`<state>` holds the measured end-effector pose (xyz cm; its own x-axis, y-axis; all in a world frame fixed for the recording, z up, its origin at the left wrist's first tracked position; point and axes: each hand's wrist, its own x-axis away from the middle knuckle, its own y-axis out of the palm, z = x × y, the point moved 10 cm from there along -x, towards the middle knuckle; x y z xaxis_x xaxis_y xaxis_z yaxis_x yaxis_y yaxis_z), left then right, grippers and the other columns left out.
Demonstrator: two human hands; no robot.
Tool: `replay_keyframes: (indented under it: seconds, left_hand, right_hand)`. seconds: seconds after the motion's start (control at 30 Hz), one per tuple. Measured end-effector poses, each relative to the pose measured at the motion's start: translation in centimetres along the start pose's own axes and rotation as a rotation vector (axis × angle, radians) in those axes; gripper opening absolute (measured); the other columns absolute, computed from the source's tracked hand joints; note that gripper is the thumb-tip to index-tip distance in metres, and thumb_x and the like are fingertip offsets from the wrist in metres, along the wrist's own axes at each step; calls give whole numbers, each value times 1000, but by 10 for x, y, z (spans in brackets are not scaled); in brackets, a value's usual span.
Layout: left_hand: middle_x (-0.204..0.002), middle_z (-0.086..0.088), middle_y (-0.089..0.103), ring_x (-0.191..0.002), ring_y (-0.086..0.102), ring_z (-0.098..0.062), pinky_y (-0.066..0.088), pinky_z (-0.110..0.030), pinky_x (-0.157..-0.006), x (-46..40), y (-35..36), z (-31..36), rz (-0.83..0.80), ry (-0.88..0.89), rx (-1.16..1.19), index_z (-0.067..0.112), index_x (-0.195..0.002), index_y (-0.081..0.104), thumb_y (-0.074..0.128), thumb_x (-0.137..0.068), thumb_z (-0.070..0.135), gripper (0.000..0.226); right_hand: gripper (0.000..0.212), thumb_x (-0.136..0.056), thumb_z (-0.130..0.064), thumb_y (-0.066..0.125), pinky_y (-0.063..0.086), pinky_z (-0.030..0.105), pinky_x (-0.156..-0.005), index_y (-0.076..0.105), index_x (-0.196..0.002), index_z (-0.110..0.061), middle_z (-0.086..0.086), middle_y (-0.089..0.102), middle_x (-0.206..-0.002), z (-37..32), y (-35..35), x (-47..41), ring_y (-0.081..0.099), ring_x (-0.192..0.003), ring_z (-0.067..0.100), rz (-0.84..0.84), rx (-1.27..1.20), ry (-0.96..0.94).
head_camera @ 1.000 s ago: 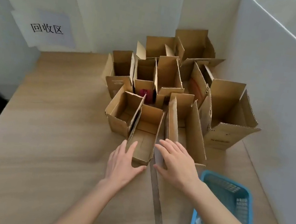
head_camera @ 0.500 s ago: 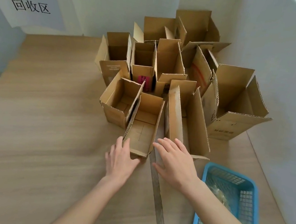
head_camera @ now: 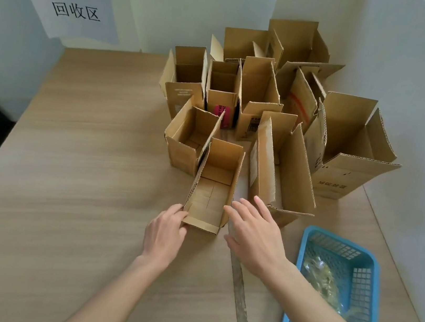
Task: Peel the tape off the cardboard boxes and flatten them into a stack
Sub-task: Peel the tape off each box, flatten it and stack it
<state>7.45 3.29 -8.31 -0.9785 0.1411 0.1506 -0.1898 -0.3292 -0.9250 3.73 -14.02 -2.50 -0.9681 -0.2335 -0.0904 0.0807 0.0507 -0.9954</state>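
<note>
Several open cardboard boxes stand clustered at the back right of the wooden table (head_camera: 72, 167). The nearest is a small open box (head_camera: 214, 188) with its flaps up. My left hand (head_camera: 164, 233) touches its near left corner with loosely curled fingers. My right hand (head_camera: 255, 233) hovers flat at its right side, fingers straight and spread, between it and a taller narrow box (head_camera: 284, 171). A larger box (head_camera: 350, 151) with printed text stands at the right.
A blue plastic basket (head_camera: 363, 291) holding crumpled clear tape sits at the near right by the white partition wall. A seam strip (head_camera: 240, 300) runs along the table under my right forearm. A paper sign (head_camera: 75, 11) hangs on the left wall.
My left hand slid from the box's near edge to its left corner. My right hand stayed beside the box. The camera view tilted and shifted.
</note>
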Motion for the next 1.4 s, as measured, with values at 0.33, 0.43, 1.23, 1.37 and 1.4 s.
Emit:
replay_keyframes:
  seconds: [0.33, 0.43, 1.23, 1.37, 1.4]
  left_hand:
    - [-140, 15, 58, -122, 60, -14, 47, -25, -89, 55, 6, -59, 47, -19, 400, 45, -144, 43, 84, -80, 32, 77]
    - [-153, 15, 48, -133, 52, -13, 44, -26, -94, 72, 24, -69, 80, -86, 536, 58, -153, 11, 89, -75, 39, 112]
    - [-149, -10, 33, -132, 47, -31, 51, -48, -99, 37, 46, -33, 331, 24, 538, 55, -155, -7, 94, -65, 36, 137]
    - [-145, -8, 36, -126, 51, -32, 54, -43, -89, 39, 43, -26, 334, -9, 515, 48, -157, -1, 91, -69, 35, 128]
    - [-145, -7, 36, -124, 52, -31, 52, -39, -88, 40, 41, -26, 333, -15, 517, 47, -157, 1, 90, -69, 34, 126]
  right_hand:
    - [83, -91, -42, 65, 13, 36, -125, 23, -160, -23, -6, 44, -154, -54, 38, 36, 38, -144, 15, -70, -226, 21]
    - [84, -92, -41, 64, 16, 35, -125, 19, -161, -25, -8, 44, -153, -59, 43, 36, 39, -142, 12, -48, -220, 29]
    - [81, -91, -39, 64, 27, 33, -120, 24, -159, -24, -7, 41, -156, -48, 52, 37, 39, -142, 12, -34, -309, 20]
    - [79, -93, -39, 62, 25, 31, -120, 22, -160, -27, -9, 40, -157, -46, 48, 40, 38, -142, 11, -32, -317, 15]
    - [79, -93, -39, 62, 24, 31, -120, 21, -160, -28, -10, 41, -157, -45, 45, 41, 39, -142, 10, -26, -308, 4]
